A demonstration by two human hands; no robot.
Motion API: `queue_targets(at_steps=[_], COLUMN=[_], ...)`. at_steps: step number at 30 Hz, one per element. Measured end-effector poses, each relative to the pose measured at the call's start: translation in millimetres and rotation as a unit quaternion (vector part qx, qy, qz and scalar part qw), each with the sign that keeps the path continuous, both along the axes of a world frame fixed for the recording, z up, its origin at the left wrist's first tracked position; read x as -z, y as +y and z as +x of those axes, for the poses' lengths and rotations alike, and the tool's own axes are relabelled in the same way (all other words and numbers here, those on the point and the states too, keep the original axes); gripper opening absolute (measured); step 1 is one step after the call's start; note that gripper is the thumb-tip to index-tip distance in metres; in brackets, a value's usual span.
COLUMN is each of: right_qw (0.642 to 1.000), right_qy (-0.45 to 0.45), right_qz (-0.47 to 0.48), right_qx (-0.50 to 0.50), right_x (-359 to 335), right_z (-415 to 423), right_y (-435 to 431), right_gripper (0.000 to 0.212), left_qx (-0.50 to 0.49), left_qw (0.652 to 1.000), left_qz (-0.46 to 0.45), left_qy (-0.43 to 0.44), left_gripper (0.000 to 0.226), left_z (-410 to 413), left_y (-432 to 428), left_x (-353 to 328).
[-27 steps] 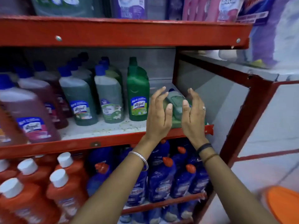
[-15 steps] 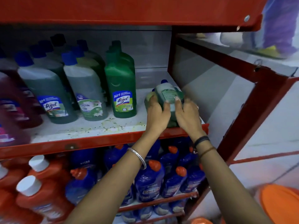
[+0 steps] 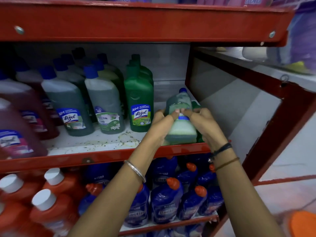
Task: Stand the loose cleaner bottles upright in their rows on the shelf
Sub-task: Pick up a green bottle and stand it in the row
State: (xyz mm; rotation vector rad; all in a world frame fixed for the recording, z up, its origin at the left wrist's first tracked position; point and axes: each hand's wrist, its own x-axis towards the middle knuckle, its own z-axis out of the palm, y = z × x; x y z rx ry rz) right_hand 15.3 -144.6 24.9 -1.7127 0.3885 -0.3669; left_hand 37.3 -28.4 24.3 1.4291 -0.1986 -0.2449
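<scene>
A pale green cleaner bottle (image 3: 180,106) with a blue cap lies tilted on the right end of the white middle shelf (image 3: 89,142), cap pointing to the back, base towards me. My left hand (image 3: 162,122) grips its left side and my right hand (image 3: 203,124) grips its right side, fingers meeting across the label. A dark green bottle (image 3: 198,134) shows partly behind my right hand. To the left, rows stand upright: dark green bottles (image 3: 139,100), grey-green bottles with blue caps (image 3: 104,103), and maroon ones (image 3: 18,127).
A red shelf beam (image 3: 136,23) runs just overhead and a red side frame (image 3: 273,117) closes the right end. Below stand blue bottles with orange caps (image 3: 165,202) and orange bottles with white caps (image 3: 51,202). Dirt specks dot the shelf front.
Both hands, open and apart a second ago, have closed on the lying pale green bottle and raised its capped end. The view has shifted, bringing the shelf closer.
</scene>
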Motion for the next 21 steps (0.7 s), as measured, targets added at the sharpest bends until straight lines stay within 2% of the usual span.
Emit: queue_targets(at_steps=[2,5,9,13,19,21], right_qw=[0.998,0.989,0.984,0.975,0.959,0.958], right_qy=[-0.027,-0.077,-0.116,-0.161,-0.212,-0.208], right_qz=[0.050,0.091,0.062,0.027,-0.086,-0.098], right_qx=[-0.038,-0.093,-0.122,-0.154,-0.166,-0.173], right_x=[3.5,6.7,9.0,5.1,-1.2,1.9], right_z=[-16.1,-31.4,-35.8,-25.0,12.5,25.3], right_y=[15.2,41.2,83.5,148.5,230.9,246.9], right_gripper=[0.017,0.024,0.034,0.051,0.054,0.055], left_qx=[0.018,0.030,0.011,-0.061,-0.177,-0.201], left_qw=[0.999,0.992,0.982,0.971,0.935,0.925], left_qz=[-0.006,0.013,0.046,0.054,0.093,0.102], left_qy=[-0.047,-0.119,-0.185,-0.227,-0.293,-0.306], left_gripper=[0.013,0.033,0.043,0.059,0.064,0.063], left_z=[-6.9,-16.6,-19.8,-20.2,-1.3,5.6], left_y=[21.5,60.4,114.9,176.7,246.7,258.8], left_x=[7.9,17.1,25.1,25.2,26.9,28.6])
